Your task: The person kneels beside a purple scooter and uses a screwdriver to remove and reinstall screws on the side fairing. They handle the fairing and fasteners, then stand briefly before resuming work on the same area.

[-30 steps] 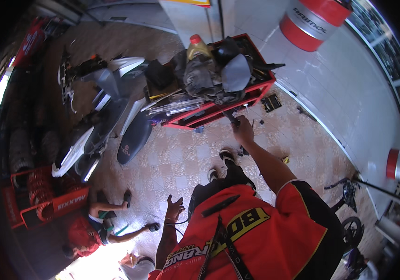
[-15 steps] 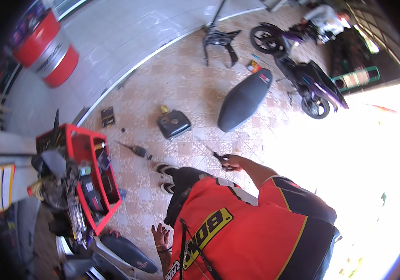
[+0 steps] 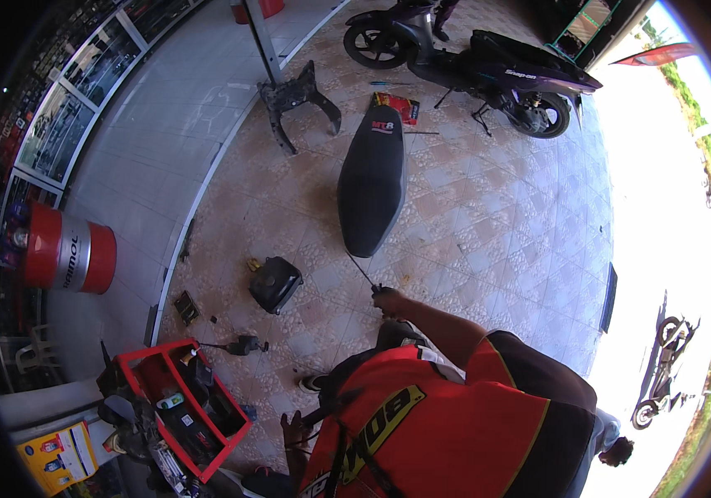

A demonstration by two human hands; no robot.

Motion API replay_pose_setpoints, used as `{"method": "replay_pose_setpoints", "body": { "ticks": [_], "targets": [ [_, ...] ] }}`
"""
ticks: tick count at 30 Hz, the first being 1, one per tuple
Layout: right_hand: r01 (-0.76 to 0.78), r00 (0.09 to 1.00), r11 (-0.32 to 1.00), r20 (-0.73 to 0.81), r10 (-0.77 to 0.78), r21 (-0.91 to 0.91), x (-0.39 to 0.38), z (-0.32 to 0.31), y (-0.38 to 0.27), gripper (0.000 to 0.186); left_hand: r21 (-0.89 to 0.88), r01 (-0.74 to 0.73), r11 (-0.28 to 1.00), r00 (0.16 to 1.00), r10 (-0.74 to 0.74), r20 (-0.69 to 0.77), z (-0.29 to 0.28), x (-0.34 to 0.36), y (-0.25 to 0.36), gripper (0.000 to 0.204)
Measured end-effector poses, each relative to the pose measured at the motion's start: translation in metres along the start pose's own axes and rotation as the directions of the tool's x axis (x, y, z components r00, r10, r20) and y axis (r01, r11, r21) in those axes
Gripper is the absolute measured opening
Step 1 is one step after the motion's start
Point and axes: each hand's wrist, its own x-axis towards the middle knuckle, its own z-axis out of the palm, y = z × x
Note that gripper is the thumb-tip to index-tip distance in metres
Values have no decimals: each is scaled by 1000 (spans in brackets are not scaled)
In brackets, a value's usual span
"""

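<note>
My right hand (image 3: 390, 302) grips a screwdriver-like tool (image 3: 363, 273) with a dark handle and a long thin shaft, held out ahead of my red shirt. The shaft's tip points toward a black scooter seat (image 3: 370, 183) on the tiled floor; whether they touch I cannot tell. A black plastic box-like part (image 3: 275, 285) sits on the floor to the left. Low beside my body is my left hand (image 3: 292, 427), fingers apart and nothing visible in them, near a red tool cart (image 3: 235, 430) with tools and parts.
A purple scooter (image 3: 505, 79) stands at the top, a person's leg (image 3: 441, 25) beside it. A metal stand (image 3: 293, 104) and red drum (image 3: 98, 257) are to the left. Another person (image 3: 613, 448) is at lower right. A motorbike (image 3: 667, 373) stands outside in sunlight.
My view has swung right from the cart toward the seat and scooter; the cart now lies lower left. My right hand still holds the tool, now pointing up toward the seat.
</note>
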Motion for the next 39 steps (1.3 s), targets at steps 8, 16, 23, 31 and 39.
{"method": "replay_pose_setpoints", "body": {
  "ticks": [8,16,23,31,39],
  "targets": [
    [139,990,973,1,-142,183,-66,-204,-33,56,740,-511,438,839,68,540,271,63,124,78],
    [269,963,838,-123,-240,475,-46,-358,-98,50,609,35,792,954,-208,217,596,132,217,98],
    [404,909,754,-319,-268,517,-4,-555,-167,44,782,-53,621,906,-300,299,816,238,263,102],
    [327,905,766,-418,-85,553,44,-712,-184,48,753,-46,656,909,-285,304,993,301,322,103],
    [307,927,881,-324,-191,360,216,-873,-286,44,661,98,744,970,-221,105,1115,352,348,93]
  ]
}}
